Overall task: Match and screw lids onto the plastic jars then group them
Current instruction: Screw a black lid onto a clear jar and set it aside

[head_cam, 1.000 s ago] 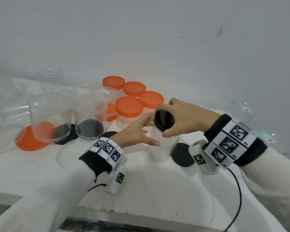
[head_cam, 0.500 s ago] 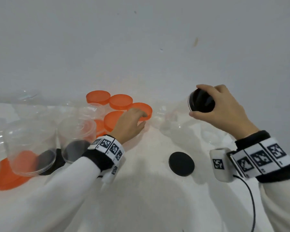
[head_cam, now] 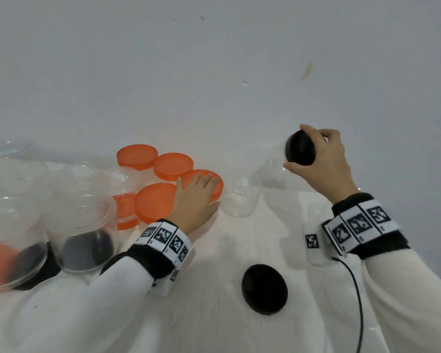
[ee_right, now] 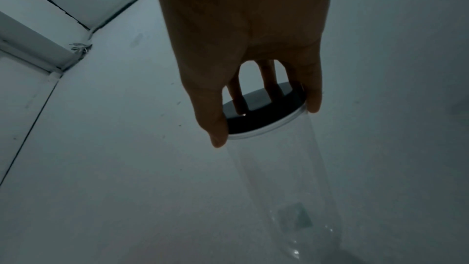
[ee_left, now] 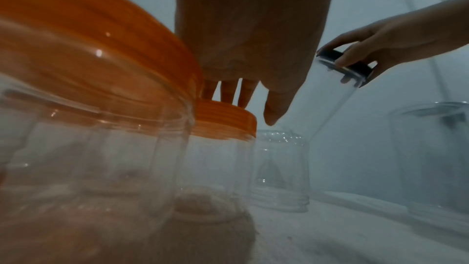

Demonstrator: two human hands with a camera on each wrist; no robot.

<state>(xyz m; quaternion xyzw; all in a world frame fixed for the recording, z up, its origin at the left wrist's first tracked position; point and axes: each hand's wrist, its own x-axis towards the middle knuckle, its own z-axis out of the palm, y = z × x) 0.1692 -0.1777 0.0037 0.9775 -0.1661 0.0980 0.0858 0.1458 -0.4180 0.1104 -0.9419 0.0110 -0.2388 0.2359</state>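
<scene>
The right hand (head_cam: pixel 321 161) curls its fingers and thumb around the black lid (head_cam: pixel 300 148) of a clear jar (ee_right: pixel 281 178), holding the jar tilted in the air, well to the right of the orange-lidded jars. The left hand (head_cam: pixel 194 200) lies flat with straight fingers on the orange lid (head_cam: pixel 215 183) of the rightmost jar in that group. An uncapped small clear jar (head_cam: pixel 241 202) stands just beside this hand. A loose black lid (head_cam: pixel 264 288) lies on the white tabletop (head_cam: pixel 214 314), nearer the person, between both wrists.

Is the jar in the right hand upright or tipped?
Tipped. The right hand grips its black lid, and the clear jar slants down from it, off the table.
</scene>
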